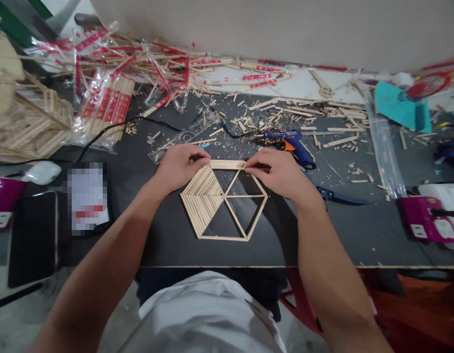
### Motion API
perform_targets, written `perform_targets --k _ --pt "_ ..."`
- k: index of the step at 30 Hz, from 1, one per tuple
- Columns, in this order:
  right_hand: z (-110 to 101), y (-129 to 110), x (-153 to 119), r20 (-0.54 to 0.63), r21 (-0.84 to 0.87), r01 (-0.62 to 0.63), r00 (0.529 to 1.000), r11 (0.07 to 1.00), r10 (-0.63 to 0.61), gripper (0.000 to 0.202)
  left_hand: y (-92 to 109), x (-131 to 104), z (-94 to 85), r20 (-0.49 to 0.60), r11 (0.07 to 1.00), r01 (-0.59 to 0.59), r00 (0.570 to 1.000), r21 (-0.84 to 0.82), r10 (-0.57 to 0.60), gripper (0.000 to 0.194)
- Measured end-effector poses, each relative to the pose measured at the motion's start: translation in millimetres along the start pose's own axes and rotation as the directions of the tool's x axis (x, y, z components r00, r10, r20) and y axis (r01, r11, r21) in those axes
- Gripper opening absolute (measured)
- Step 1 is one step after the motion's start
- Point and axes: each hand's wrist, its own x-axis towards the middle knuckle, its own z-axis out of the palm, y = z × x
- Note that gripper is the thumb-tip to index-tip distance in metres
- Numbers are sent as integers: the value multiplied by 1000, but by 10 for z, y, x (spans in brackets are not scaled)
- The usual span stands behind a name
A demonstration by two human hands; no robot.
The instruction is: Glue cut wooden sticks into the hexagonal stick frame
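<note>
A hexagonal frame of wooden sticks lies flat on the dark table in front of me. Two of its left triangles are filled with rows of sticks; the right and lower ones are open. Along the top edge run a few short wooden sticks side by side. My left hand pinches at their left end, thumb and forefinger close together. At the right end the fingertips of my right hand pinch them as well. Behind my right hand lies a blue hot glue gun with an orange trigger.
Blue-handled pliers lie right of my right forearm. Stick scraps and a clear ruler are strewn behind. Wrapped chopsticks, a phone and stacked stick panels stand left; a purple power socket sits right.
</note>
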Motion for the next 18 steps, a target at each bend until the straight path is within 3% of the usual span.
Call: perform_targets --k 6,18 --pt "42 -19 11 -42 44 -83 995 996 85 7 59 -18 59 -33 991 108 993 -75 -110 29" --pt "104 -30 16 -53 32 -90 994 995 92 3 110 -15 36 -23 989 139 990 -44 -140 31"
